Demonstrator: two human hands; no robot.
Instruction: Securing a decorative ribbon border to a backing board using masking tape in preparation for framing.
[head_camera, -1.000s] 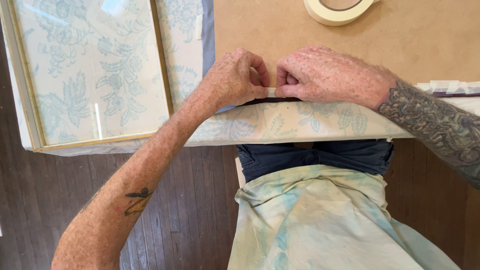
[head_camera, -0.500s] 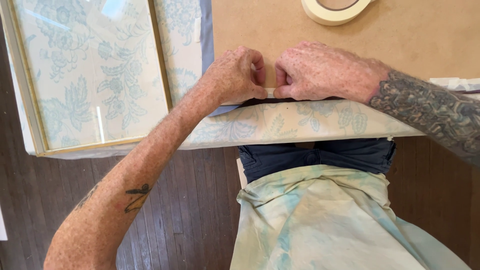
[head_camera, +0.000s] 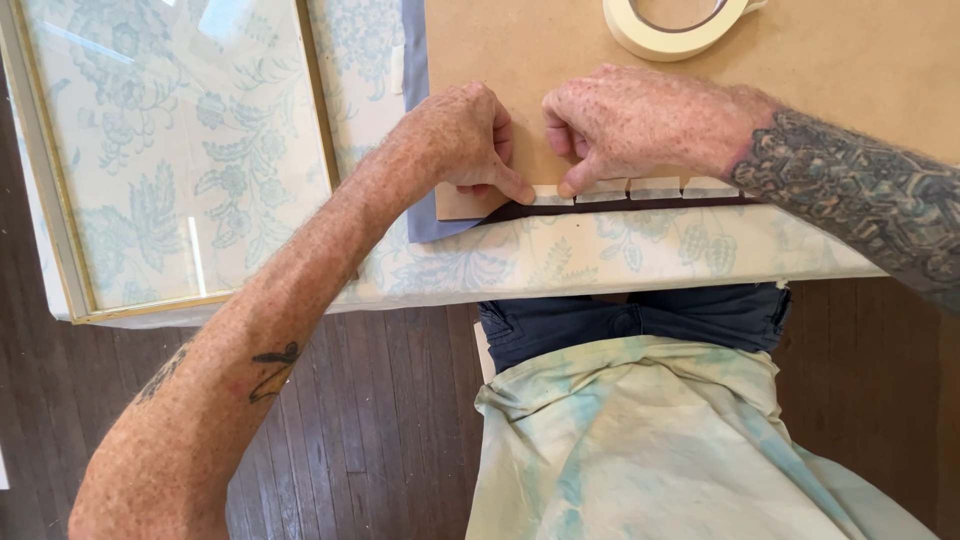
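Note:
My left hand (head_camera: 455, 140) and my right hand (head_camera: 640, 120) are curled into loose fists side by side on a brown backing board (head_camera: 860, 80). Both thumbs press a small piece of cream tape (head_camera: 545, 194) down over the board's near edge. To the right, three more tape pieces (head_camera: 655, 186) sit in a row along that edge, lapping onto a dark frame strip (head_camera: 640, 205). A roll of cream masking tape (head_camera: 680, 25) lies on the board just beyond my right hand.
A gold-edged glazed frame (head_camera: 50, 200) lies at the left on the pale floral tablecloth (head_camera: 560, 260). A grey-blue sheet (head_camera: 413, 60) shows beside the board's left edge. The table's near edge is against my waist, with dark wood floor (head_camera: 380, 420) below.
My hands have stayed together at the board's near edge, with thumbs now pressed flat on the tape piece. The row of tape pieces to the right has come into view.

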